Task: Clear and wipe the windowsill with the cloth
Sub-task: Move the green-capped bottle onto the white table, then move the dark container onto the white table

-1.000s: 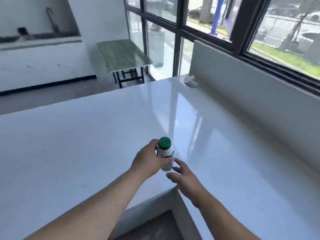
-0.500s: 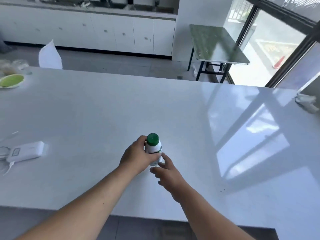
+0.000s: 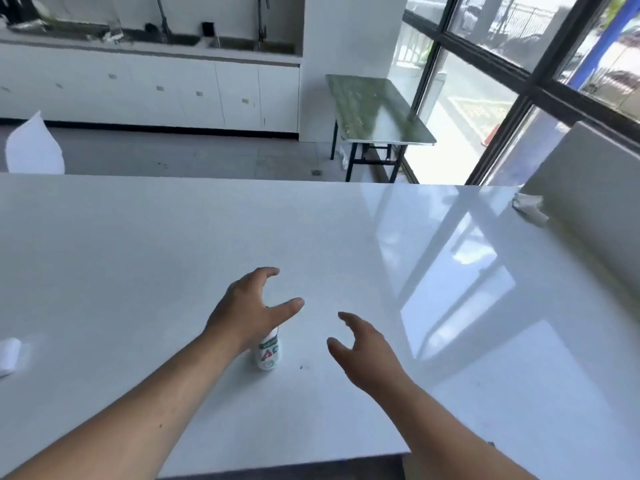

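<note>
A small white bottle (image 3: 267,353) with green and red print stands upright on the white counter (image 3: 173,244), its cap hidden under my wrist. My left hand (image 3: 252,308) hovers just above it, fingers spread and holding nothing. My right hand (image 3: 362,348) is open too, a short way to the right of the bottle and apart from it. A crumpled white cloth (image 3: 530,206) lies at the far right of the counter, against the low white wall below the window.
A white object (image 3: 8,355) lies at the counter's left edge. Beyond the counter stand a white chair back (image 3: 34,147), a green folding table (image 3: 375,110) by the window, and white cabinets with sinks (image 3: 156,88) along the far wall.
My left hand has let go of the bottle, which now stands on the counter. Both hands have opened and lifted off it. The view has swung left and back.
</note>
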`<state>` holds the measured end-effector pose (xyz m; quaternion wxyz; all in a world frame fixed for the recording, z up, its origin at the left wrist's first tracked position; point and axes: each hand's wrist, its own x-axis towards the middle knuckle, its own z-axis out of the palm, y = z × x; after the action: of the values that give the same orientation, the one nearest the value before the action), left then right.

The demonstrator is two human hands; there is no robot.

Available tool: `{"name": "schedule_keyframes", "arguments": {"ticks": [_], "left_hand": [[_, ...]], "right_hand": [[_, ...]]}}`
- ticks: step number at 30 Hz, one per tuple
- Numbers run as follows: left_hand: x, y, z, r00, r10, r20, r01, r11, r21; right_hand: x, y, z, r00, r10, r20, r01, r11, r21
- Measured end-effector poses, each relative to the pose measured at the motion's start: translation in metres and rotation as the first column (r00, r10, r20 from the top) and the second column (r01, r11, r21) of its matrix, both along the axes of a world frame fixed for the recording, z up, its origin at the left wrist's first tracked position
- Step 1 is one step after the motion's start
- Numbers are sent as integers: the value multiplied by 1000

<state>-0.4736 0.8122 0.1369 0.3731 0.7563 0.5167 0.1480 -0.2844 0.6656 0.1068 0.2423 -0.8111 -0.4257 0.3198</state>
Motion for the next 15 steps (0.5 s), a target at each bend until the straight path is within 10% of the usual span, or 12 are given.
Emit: {"name": "schedule_keyframes", "arguments": {"ticks": [8, 15], "left_hand": [[228, -115, 59, 859, -471, -200, 497, 861, 109], [411, -351, 83, 548, -814, -190, 836, 532, 134]], "right_hand": [[180, -211, 77, 842, -358, 404, 354, 931, 89], [244, -502, 88, 519, -760, 390, 791, 601, 118]]}}
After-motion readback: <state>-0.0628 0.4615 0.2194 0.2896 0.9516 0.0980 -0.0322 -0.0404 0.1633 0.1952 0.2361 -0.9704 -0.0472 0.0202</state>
